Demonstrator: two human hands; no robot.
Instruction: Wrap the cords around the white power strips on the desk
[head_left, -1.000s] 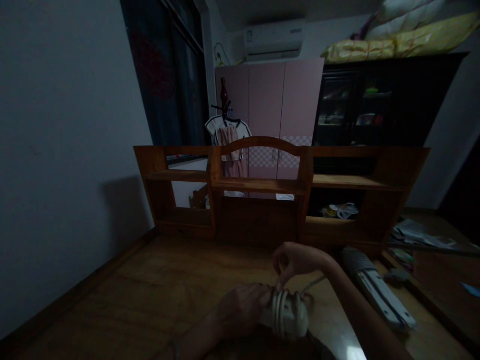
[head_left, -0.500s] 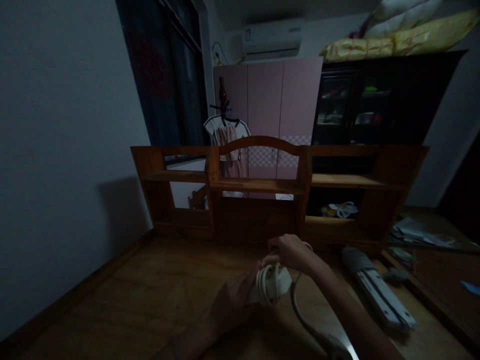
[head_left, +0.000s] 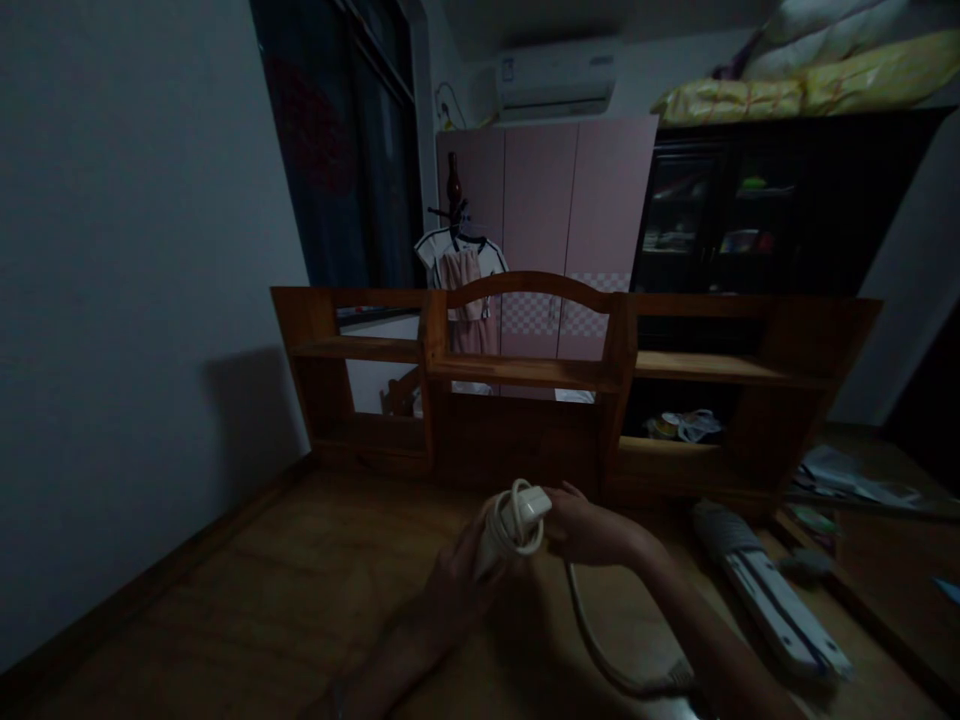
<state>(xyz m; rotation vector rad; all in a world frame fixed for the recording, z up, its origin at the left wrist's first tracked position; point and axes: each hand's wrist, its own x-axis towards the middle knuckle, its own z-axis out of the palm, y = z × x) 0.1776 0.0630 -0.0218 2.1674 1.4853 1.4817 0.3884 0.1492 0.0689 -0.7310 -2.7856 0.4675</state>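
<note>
My left hand (head_left: 457, 585) is closed around a white power strip (head_left: 534, 505), held tilted up above the wooden surface. Several loops of white cord (head_left: 516, 535) are wound about the strip's far end. My right hand (head_left: 574, 525) is at the strip's right side, its fingers bent around the cord and partly hidden behind the strip. From below that hand a loose length of cord (head_left: 589, 635) hangs and curves to the lower right, towards a thicker piece (head_left: 675, 685) partly covered by my right forearm.
A second white power strip (head_left: 780, 610) with grey cord around its end lies at the right. Behind my hands stands a wooden shelf unit (head_left: 525, 372). A wall (head_left: 150, 350) bounds the left side. Plastic bags (head_left: 855, 480) lie at the far right.
The right hand has moved from above the strip down to its right side, taking the cord along. The strip's end has tipped upward and shifted slightly left.
</note>
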